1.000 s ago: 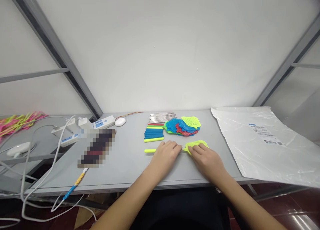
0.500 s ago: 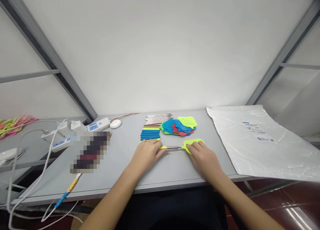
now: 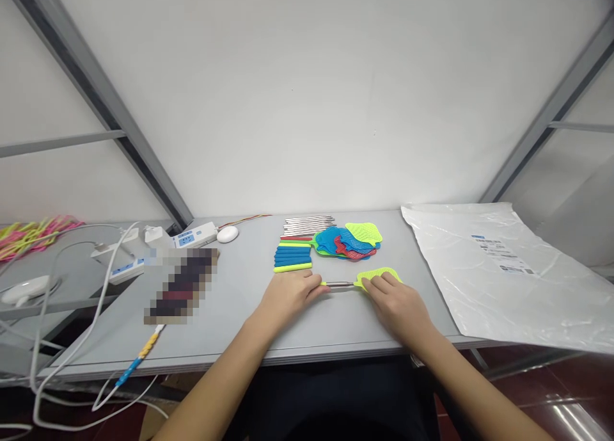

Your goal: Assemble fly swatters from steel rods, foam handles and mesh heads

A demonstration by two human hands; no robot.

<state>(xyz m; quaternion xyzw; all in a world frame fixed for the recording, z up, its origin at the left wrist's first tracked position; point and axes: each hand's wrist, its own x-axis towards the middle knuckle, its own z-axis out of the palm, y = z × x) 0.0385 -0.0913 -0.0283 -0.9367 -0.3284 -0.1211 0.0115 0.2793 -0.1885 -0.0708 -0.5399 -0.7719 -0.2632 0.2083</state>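
A yellow-green fly swatter with a thin metal rod [image 3: 341, 284] lies crosswise between my hands, low over the table's front part. My left hand [image 3: 290, 295] is closed round its handle, and only the handle's tip shows past my thumb. My right hand [image 3: 399, 310] grips the mesh swatter head [image 3: 384, 272], with fingers over its near side. Just behind are a row of blue handle grips [image 3: 292, 256], with a yellow-green grip [image 3: 292, 267] in front, and a pile of blue, red and green mesh heads [image 3: 330, 239]. Several metal rods [image 3: 308, 224] lie farther back.
A large white plastic bag [image 3: 451, 268] covers the table's right side. To the left are a pixelated dark object [image 3: 185, 284], a round white device [image 3: 228, 234], power strips [image 3: 194, 236] and loose white cables [image 3: 98, 300]. The white wall [image 3: 288, 108] closes off the back.
My left hand has moved nearer along the handle and covers more of it, uncovering the yellow-green grip in the row. My right hand keeps hold of the mesh head. The view has shifted slightly.
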